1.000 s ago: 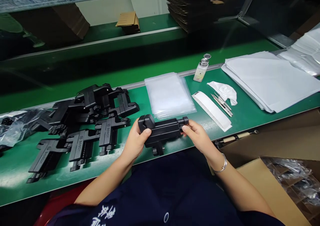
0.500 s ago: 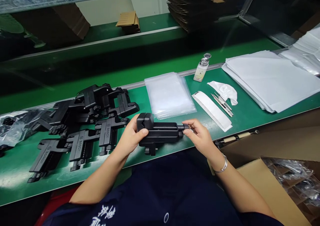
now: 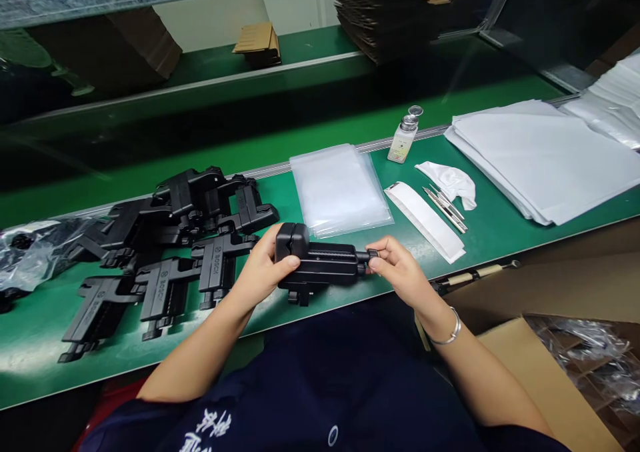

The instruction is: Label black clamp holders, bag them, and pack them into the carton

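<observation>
My left hand is closed round the thick, notched end of a black plastic clamp bracket, with the thumb on top. The bracket is held lengthwise over the front edge of the green bench. The thumb and fingers of my right hand pinch the small knob at the bracket's right end. Left of my hands lie several like brackets marked BOSCH, some in a front row and others piled behind. The underside of the held bracket is mostly hidden.
Clear plastic sheets lie behind my hands. To their right are a pump bottle, a white strip, tweezer-like tools, a white cloth and white sheets. An open carton stands below right.
The held bracket has turned slightly about its length, so its lower knob shows less. The right hand stays at the end knob, its fingers slightly shifted.
</observation>
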Tool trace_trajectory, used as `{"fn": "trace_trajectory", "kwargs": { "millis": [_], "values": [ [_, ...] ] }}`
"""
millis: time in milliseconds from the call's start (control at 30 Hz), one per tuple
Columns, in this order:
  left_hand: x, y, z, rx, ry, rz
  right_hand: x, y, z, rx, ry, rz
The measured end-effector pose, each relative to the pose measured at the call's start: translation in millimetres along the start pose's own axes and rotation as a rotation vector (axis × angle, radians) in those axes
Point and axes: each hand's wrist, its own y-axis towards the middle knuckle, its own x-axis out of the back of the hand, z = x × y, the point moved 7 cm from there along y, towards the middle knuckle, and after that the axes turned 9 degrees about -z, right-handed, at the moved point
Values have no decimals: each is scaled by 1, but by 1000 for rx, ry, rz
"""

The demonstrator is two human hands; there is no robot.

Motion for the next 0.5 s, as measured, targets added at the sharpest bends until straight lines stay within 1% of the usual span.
{"fn": "trace_trajectory", "kwargs": {
  "millis": [167,267,400,500],
  "values": [
    [-5,5,12,48,-34,18,-2,4,3,-65,92,-19],
    [-9,6,19,83,-103,13,0,5,3,-57,112,-37],
    [-13,7,18,123,-187,9,1,4,-1,-7,28,-32],
    [-15,8,17,143,-200,-3,-2,3,-10,-36,-31,-45]
  ]
}}
